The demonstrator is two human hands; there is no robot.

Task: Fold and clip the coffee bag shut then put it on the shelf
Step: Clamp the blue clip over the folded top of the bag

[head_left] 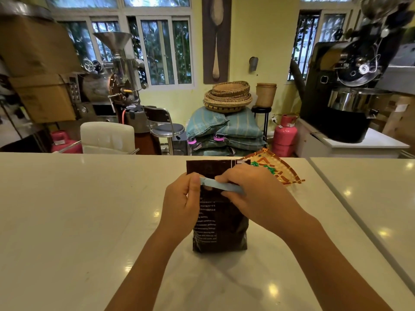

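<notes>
A dark brown coffee bag (219,223) with white print stands upright on the white counter (78,209), its top part rising flat behind my hands. A light blue clip (221,186) lies across the bag's upper part. My left hand (179,205) grips the bag's left edge and pinches the clip's left end. My right hand (258,194) holds the clip's right part against the bag. Whether the clip's jaws are closed over the bag is hidden by my fingers.
A woven tray (285,170) with green items lies just behind the bag to the right. A second counter (370,187) adjoins on the right. Beyond the counter stand a white chair (107,136), a stool, stacked sacks, pink gas cylinders and coffee roasters.
</notes>
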